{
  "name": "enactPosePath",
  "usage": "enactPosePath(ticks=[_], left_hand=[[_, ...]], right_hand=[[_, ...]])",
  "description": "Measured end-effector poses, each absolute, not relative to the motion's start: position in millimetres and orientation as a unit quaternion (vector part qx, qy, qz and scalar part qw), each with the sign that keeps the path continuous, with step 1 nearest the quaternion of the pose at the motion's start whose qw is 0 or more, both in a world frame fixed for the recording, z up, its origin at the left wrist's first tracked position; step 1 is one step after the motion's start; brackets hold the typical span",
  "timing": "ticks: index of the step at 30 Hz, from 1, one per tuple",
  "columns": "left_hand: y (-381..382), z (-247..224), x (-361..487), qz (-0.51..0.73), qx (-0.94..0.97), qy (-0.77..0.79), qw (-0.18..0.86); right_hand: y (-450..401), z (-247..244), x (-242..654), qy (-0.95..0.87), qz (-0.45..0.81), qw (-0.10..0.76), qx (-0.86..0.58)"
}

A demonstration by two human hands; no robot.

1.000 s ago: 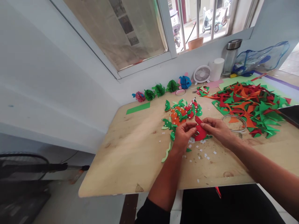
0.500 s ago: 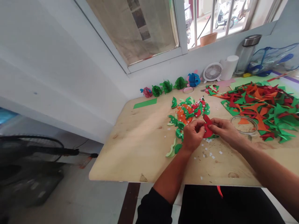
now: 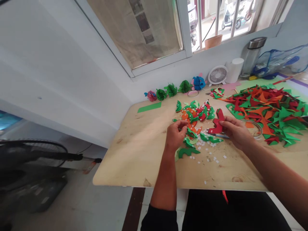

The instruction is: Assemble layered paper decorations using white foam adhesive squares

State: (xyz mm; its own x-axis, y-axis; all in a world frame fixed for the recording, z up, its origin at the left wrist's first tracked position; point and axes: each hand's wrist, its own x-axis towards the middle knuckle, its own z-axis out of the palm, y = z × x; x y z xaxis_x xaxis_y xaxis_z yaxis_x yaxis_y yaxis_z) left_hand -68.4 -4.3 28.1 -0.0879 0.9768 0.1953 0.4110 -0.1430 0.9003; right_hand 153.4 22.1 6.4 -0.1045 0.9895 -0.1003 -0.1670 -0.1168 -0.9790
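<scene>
A red cut-out piece (image 3: 217, 123) is pinched between the thumb and fingers of my right hand (image 3: 235, 131), raised above the table. Over the left side of a cluster of green, orange and red paper pieces (image 3: 192, 112), my left hand (image 3: 176, 134) has its thumb and fingertips together; what they hold, if anything, is too small to name. Small white squares (image 3: 211, 146) lie scattered between my hands. A green wavy piece (image 3: 189, 151) rests just below them, and green curved pieces (image 3: 209, 138) lie left of my right hand.
Red, orange and green paper scraps (image 3: 271, 112) are heaped on the right. A tape ring (image 3: 258, 128) lies beside them. Folded paper figures (image 3: 171, 89), a small white fan (image 3: 218, 75) and a glass bottle (image 3: 251, 59) stand along the wall. A green strip (image 3: 149, 107) lies at the back left.
My left hand has let go of the red piece and moved left to the cluster. My right hand still holds the red piece, now slightly higher and further right.
</scene>
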Motion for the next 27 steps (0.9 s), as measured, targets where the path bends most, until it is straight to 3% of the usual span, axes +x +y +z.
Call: enactPosePath(ticks=[7,16,20,27], left_hand=[[-19.1,15.0,-92.3,0.179,0.776,0.582,0.167],[-15.1,-0.4,-108.3,0.089,0.752,0.652,0.036],[-15.6,7.6,-115.8,0.096,0.740,0.664,0.043],[-18.1,22.6,-95.3,0.285,0.703,0.633,0.155]], right_hand=[[20.8,8.9,153.3,-0.461,0.589,0.488,-0.450],[22.7,5.4,154.2,-0.446,0.593,0.489,-0.458],[22.8,4.4,153.5,-0.426,0.605,0.497,-0.453],[15.9,13.3,152.8,-0.277,0.770,0.472,-0.329]])
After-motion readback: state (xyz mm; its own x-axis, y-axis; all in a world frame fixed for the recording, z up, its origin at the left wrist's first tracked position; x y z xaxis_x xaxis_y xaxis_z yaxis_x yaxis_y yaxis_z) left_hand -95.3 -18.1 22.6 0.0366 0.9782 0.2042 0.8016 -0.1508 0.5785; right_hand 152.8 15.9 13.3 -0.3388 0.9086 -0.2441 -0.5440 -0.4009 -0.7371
